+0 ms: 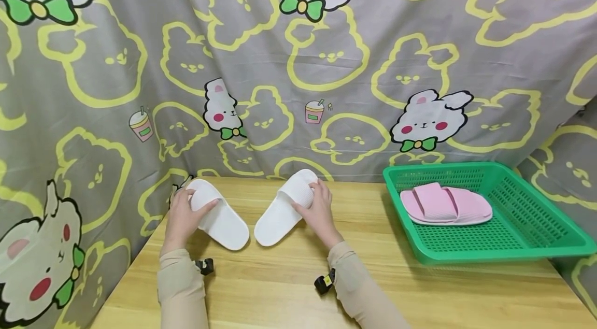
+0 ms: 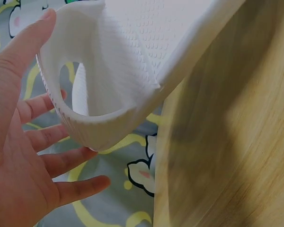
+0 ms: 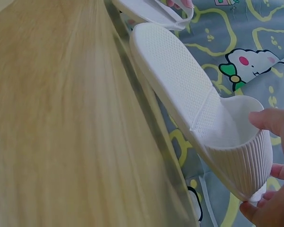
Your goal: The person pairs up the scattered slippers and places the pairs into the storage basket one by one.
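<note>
Two white slide slippers stand apart over the wooden table, heels angled toward each other and toe ends spread outward. My left hand (image 1: 184,217) holds the left white slipper (image 1: 228,228) by its strap, thumb on the strap's edge and fingers along the outer side. The left wrist view shows the wide strap opening of this slipper (image 2: 175,33) close up. With thumb at the strap and fingers at the outer side, my right hand (image 1: 322,210) grips the right white slipper (image 1: 277,220); its ribbed strap shows in the right wrist view. Whether either sole touches the table cannot be told.
A green plastic basket (image 1: 541,215) on the right side of the wooden table (image 1: 261,292) contains pink slippers (image 1: 436,204). Grey patterned curtain (image 1: 336,132) hangs behind the table and along its left side.
</note>
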A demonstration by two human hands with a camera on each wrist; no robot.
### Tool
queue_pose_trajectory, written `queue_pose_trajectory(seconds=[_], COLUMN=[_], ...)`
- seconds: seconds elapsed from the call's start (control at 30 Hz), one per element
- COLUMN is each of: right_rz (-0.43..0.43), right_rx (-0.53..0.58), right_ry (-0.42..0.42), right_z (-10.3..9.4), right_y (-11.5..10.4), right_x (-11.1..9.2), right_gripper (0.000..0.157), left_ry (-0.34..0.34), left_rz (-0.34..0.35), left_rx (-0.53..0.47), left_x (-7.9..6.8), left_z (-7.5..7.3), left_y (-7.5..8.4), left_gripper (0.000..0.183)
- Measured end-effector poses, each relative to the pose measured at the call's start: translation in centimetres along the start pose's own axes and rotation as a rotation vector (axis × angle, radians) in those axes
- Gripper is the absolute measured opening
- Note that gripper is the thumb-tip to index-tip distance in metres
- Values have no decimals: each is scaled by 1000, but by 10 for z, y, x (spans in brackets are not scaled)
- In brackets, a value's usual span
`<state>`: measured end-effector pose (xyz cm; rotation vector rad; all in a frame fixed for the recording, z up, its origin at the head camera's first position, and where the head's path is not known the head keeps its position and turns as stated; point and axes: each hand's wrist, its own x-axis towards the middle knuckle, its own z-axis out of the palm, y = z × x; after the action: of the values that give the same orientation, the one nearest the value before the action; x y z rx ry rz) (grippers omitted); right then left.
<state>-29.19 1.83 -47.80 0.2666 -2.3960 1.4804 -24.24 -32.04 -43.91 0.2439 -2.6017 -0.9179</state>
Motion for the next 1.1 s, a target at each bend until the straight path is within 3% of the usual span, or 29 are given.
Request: queue_pose_trajectory(seconds=[0.47,1.1], right_rz=[-39,-28], right_rx=[-10,35], right_ry=[43,85], right_z=[-5,-16], right_y=[0,1], right_x=[-6,-3], right_gripper=[68,67], left_ry=[51,102], left_rz=[-1,-86], left_rx=[-13,36], left_x=[-3,-4], left_z=[4,4], left_y=[2,15], left_gripper=[81,87])
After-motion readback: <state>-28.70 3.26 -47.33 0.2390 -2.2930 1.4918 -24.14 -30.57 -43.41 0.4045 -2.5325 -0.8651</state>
